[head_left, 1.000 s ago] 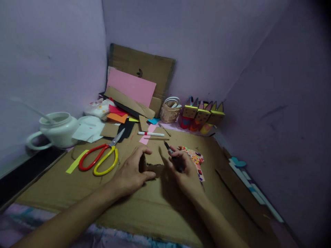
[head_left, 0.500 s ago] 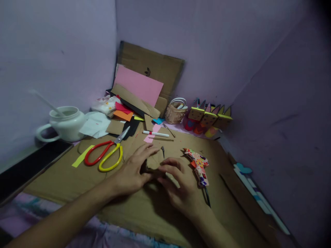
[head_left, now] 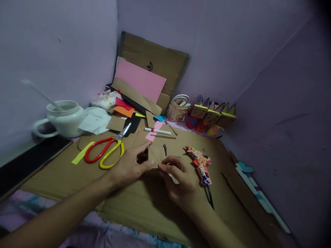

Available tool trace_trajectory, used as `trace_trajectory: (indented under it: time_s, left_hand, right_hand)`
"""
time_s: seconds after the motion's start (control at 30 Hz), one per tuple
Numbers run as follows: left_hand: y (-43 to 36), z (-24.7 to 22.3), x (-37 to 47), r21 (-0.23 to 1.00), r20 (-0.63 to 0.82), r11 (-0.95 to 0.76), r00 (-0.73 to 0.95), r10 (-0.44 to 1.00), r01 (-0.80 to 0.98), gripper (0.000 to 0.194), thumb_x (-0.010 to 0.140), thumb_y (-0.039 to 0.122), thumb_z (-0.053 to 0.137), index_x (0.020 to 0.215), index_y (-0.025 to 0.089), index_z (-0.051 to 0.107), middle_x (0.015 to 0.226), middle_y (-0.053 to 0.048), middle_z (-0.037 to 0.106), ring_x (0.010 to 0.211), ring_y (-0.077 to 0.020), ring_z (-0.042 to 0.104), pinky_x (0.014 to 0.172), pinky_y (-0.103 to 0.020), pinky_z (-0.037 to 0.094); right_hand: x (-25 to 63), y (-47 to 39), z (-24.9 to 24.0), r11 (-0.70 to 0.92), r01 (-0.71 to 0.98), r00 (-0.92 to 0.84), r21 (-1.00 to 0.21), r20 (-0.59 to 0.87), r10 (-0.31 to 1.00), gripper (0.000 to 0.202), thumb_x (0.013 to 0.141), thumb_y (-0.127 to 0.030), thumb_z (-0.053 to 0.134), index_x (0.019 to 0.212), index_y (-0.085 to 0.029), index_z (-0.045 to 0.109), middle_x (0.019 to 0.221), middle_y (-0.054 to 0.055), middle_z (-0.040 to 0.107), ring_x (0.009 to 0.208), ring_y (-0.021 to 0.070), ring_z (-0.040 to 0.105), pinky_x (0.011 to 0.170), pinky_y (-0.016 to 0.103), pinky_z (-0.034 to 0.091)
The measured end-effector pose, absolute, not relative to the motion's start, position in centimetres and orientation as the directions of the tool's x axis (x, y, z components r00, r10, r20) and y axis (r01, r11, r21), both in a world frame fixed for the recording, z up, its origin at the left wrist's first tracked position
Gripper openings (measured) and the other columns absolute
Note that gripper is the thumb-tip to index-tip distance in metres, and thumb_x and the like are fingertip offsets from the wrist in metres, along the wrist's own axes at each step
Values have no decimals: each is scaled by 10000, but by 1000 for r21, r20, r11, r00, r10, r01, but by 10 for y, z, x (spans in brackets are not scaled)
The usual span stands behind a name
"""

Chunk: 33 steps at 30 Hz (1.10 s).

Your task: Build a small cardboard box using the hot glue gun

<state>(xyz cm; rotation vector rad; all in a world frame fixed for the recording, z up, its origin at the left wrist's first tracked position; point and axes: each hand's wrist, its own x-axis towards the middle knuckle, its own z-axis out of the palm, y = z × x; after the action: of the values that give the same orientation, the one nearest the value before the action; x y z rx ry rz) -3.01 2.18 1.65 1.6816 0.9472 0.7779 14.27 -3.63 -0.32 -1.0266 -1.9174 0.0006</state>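
Observation:
A small piece of brown cardboard (head_left: 156,153) sits between my two hands, low over the cardboard mat. My left hand (head_left: 131,162) grips its left side, thumb across the near edge and index finger reaching to the far corner; the other fingers are mostly hidden. The thumb and fingertips of my right hand (head_left: 182,177) are pinched at its near right edge. Just beyond the piece lies a small dark-tipped object (head_left: 164,150). A floral-patterned glue gun (head_left: 201,163) rests right of my right hand. Scissors (head_left: 113,146) with red and yellow handles lie beyond my left wrist.
The cardboard mat (head_left: 124,213) covers the table. A white mug (head_left: 66,120) and a phone (head_left: 31,163) stand at left. Behind are paper scraps (head_left: 124,111), a marker (head_left: 157,131), a small basket (head_left: 178,110) and animal-faced holders (head_left: 212,115). White sticks (head_left: 254,189) lie at right.
The cardboard piece has turned, so its broad face shows instead of a dark edge. My left thumb has moved up onto it, and my right fingers have closed at its edge.

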Motion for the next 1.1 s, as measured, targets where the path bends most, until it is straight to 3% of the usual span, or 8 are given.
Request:
trace_trajectory:
  time_s: [0.27,0.4,0.53,0.63,0.77,0.83,0.97,1.1]
  left_hand:
    - [27,21,-34,927,117,-284,530,840,246,586,779,272,577,1337,117,489,1062,-73,698,912,-231,633,772,-307,511]
    - [27,23,-34,910,116,-300,517,848,287,596,765,281,586,1321,81,508,963,-88,711,845,-239,633,734,-312,513]
    - [27,21,-37,896,110,-306,508,855,322,618,785,318,575,1351,92,474,963,-83,704,897,-261,622,809,-353,497]
    - [28,15,-43,925,123,-303,575,809,230,640,816,362,559,1400,148,407,1161,-85,651,1086,-287,569,944,-393,436]
    - [28,7,-44,930,102,-297,628,772,215,993,647,284,759,1477,220,217,1427,-105,458,1290,-334,417,1059,-442,334]
    - [29,3,-40,943,96,-256,560,823,214,1009,628,246,772,1475,227,225,1493,-111,362,1343,-340,347,1095,-458,284]
    - [34,-5,-35,995,62,3,612,788,-104,953,658,321,750,1458,161,258,1462,-158,401,1305,-339,412,1051,-450,359]
    - [34,-6,-35,961,10,187,698,716,-206,840,655,315,756,1393,165,384,1386,-133,504,1285,-318,435,1048,-426,361]
  right_hand:
    - [148,-34,-4,614,597,-162,-515,672,722,164,782,-63,605,832,-211,553,907,62,599,844,183,617,702,285,528]
    - [147,-34,-5,635,620,-205,-460,687,697,200,812,-52,551,918,-219,573,934,67,589,851,184,605,711,295,517]
    - [145,-35,-6,664,589,-243,-460,683,688,218,818,-23,516,893,-219,573,909,58,594,826,170,605,705,285,507]
    - [145,-35,-10,615,531,-139,-583,656,742,179,798,-42,544,840,-216,544,920,58,578,861,180,588,715,296,512]
    - [147,-30,-15,431,303,142,-850,488,861,139,757,-132,639,828,-223,561,901,32,565,824,169,568,627,249,514]
    - [148,-27,-14,353,166,254,-921,385,887,131,733,-186,682,821,-223,591,835,7,583,737,146,559,588,227,489]
    - [151,-24,-10,230,-88,264,-969,200,944,208,704,-304,737,865,-230,628,751,-14,626,668,135,585,612,241,492]
    - [155,-24,-12,151,-191,156,-970,122,980,450,676,-418,769,1062,-237,628,1104,75,661,1021,234,617,846,347,505]
